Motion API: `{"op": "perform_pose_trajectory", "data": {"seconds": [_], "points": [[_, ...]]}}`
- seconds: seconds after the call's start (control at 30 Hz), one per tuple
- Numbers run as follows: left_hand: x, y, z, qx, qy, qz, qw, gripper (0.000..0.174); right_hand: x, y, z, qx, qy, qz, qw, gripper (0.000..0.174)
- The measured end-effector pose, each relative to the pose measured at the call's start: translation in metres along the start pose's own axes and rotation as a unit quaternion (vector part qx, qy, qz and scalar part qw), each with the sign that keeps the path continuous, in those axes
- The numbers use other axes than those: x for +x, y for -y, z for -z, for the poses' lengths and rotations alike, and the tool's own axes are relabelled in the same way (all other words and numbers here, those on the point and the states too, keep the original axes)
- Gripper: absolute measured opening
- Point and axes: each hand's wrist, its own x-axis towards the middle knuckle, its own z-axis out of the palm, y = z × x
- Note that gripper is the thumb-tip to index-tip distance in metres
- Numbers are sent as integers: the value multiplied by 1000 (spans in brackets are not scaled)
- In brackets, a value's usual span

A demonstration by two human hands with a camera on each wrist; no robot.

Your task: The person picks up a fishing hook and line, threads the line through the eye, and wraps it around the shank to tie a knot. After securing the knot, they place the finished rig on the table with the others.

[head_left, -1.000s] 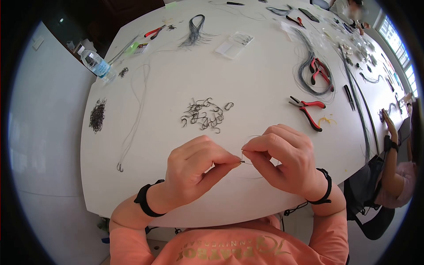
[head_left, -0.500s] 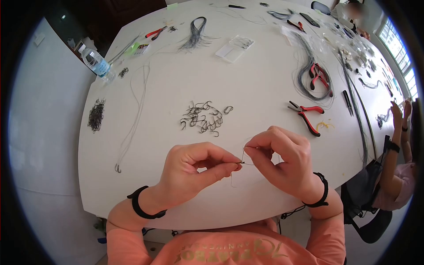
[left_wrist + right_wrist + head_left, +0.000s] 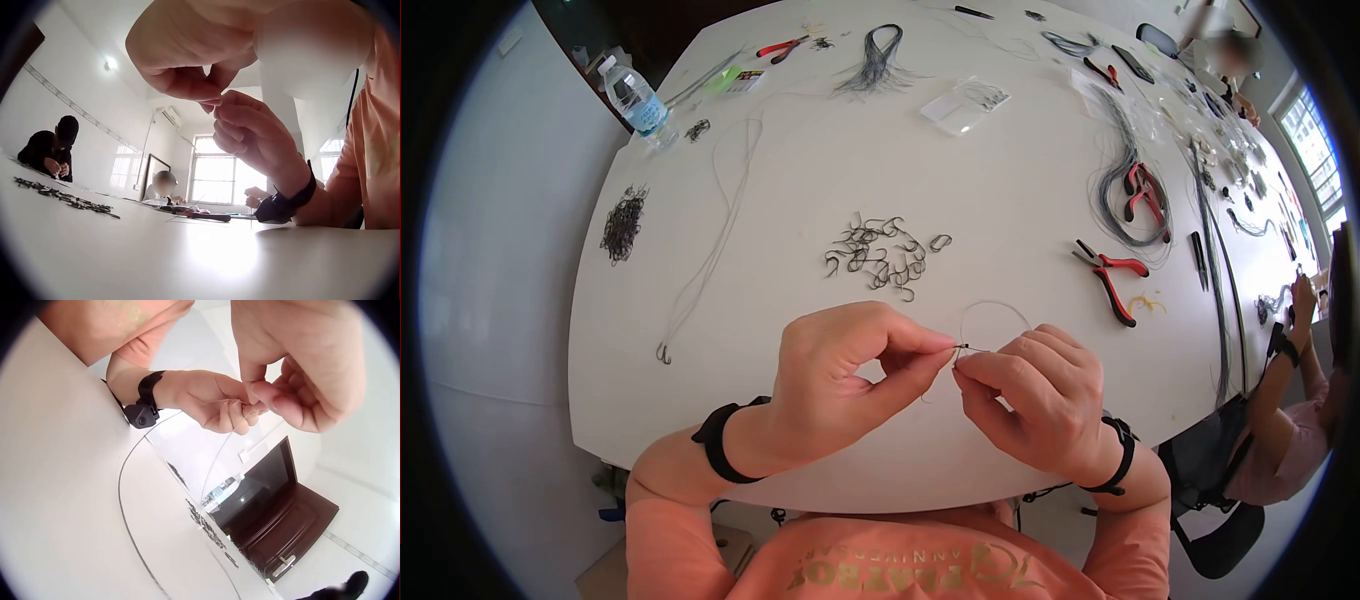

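Note:
My left hand [image 3: 840, 375] pinches a small dark fish hook [image 3: 964, 346] between thumb and forefinger; its tip pokes out and the fingers hide the rest. Just to the right, my right hand [image 3: 1040, 400] pinches thin clear fishing line [image 3: 995, 303] close to the hook. From there the line arches up in a loose loop above the right knuckles. In the right wrist view, the fingertips of both hands meet, and line crosses the left hand [image 3: 206, 400]. Beyond my hands lies a loose pile of dark fish hooks [image 3: 880, 255] on the white table [image 3: 780, 200].
Red-handled pliers [image 3: 1115, 280] lie right of the hooks, with another pair on a coil of grey line [image 3: 1112, 195]. Left are a denser dark pile [image 3: 623, 225], a looped line with a hook [image 3: 664, 353] and a water bottle [image 3: 638, 100]. A clear box [image 3: 965, 105] sits farther back.
My right hand has come down from above the hook to beside and slightly below it, and the line now arches up in a wider loop. The left hand still pinches the hook.

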Motion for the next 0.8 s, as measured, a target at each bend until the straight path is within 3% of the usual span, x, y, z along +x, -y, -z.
{"op": "perform_pose_trajectory", "data": {"seconds": [0.13,0.33,0.57,0.8], "points": [[1,6,1,122,-14,-108,987,19,0,4,2,-18,-5,20,1000,23],[3,7,1,169,-6,-162,972,24,2,2,7,-25,-16,23,999,27],[5,3,2,178,26,-169,969,25,5,-5,11,-15,-20,11,1000,25],[5,0,5,141,42,-137,980,24,6,-5,12,47,3,-77,996,20]]}}
